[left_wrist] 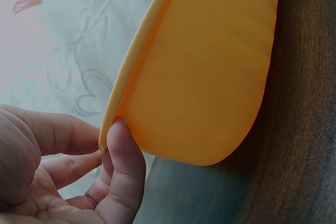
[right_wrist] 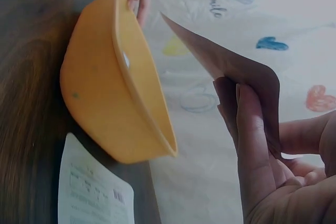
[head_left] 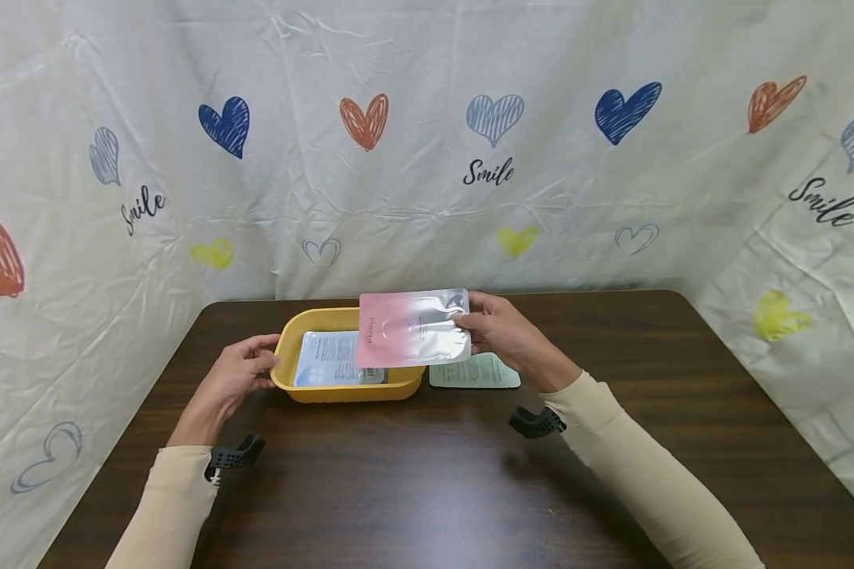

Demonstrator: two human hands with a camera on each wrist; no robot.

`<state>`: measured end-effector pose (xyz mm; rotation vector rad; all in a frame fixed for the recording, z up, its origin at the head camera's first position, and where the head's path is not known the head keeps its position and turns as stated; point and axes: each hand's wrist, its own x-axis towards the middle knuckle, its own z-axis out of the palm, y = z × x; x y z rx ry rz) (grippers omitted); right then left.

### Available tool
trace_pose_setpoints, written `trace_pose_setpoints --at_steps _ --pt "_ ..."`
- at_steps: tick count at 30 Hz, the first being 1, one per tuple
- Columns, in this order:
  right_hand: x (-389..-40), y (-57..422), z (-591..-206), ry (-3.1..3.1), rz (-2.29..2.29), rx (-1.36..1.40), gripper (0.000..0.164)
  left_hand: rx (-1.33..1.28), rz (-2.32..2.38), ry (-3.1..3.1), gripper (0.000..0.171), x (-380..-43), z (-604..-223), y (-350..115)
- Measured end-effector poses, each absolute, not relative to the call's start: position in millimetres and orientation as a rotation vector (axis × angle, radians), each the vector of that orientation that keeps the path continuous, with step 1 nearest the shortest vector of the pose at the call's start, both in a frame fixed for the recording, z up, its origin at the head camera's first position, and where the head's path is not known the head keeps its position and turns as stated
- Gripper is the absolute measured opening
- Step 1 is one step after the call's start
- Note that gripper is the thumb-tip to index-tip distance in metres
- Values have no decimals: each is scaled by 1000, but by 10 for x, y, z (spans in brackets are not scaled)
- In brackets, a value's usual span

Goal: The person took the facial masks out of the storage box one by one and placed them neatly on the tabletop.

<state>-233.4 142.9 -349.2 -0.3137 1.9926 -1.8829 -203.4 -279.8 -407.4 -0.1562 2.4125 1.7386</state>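
A yellow-orange plastic basin [head_left: 306, 393] stands on the table. My left hand [head_left: 236, 371] pinches its left rim between thumb and fingers, as the left wrist view [left_wrist: 113, 103] also shows. Inside the basin lies a light-blue printed packet [head_left: 327, 359], partly covered from above. My right hand [head_left: 501, 332] grips the right end of a flat pink and silver foil packet [head_left: 406, 328], held over the basin's right side. Seen edge-on in the right wrist view, the foil packet [right_wrist: 231, 61] is tilted and apart from the basin.
A pale green printed packet [head_left: 477, 371] lies on the dark wooden table [head_left: 398, 490], just right of the basin and partly under my right hand. A white cloth [head_left: 427, 237] with hearts and "Smile" lettering hangs behind the table and along its sides.
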Motion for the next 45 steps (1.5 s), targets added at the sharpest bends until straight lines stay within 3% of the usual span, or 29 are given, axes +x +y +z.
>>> trace_pose_setpoints --at_steps 15,45 --pt "-2355 1837 -3524 1974 -1892 -276 35 -170 1727 2422 52 -2029 -4089 -2813" --pt "-2396 3080 -3791 2044 -1807 -114 56 -159 1727 2424 51 -2043 -4087 -2820"
